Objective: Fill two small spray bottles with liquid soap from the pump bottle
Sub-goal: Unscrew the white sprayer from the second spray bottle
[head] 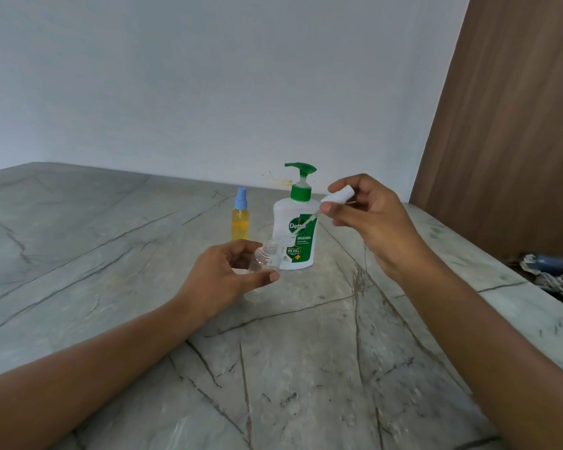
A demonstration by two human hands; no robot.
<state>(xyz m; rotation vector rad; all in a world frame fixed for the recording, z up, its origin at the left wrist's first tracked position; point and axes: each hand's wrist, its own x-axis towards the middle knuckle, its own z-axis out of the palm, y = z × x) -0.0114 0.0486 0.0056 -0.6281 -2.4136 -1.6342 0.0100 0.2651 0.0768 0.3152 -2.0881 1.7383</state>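
My left hand (221, 271) grips a small clear spray bottle (266, 256) with an open threaded neck, held just above the marble table (273, 368). My right hand (368, 216) pinches the bottle's white spray cap (338, 195), lifted clear of the neck, and its thin dip tube (306, 224) hangs down to the left. Right behind them stands the white pump bottle (294, 228) with a green pump head and green label. A second small spray bottle (240, 219), with a blue cap and yellow liquid inside, stands to the left of the pump bottle.
A white wall runs behind the table. A brown wooden panel (507, 125) rises at the right. Crumpled cloth or paper (553, 274) lies beyond the table's right edge.
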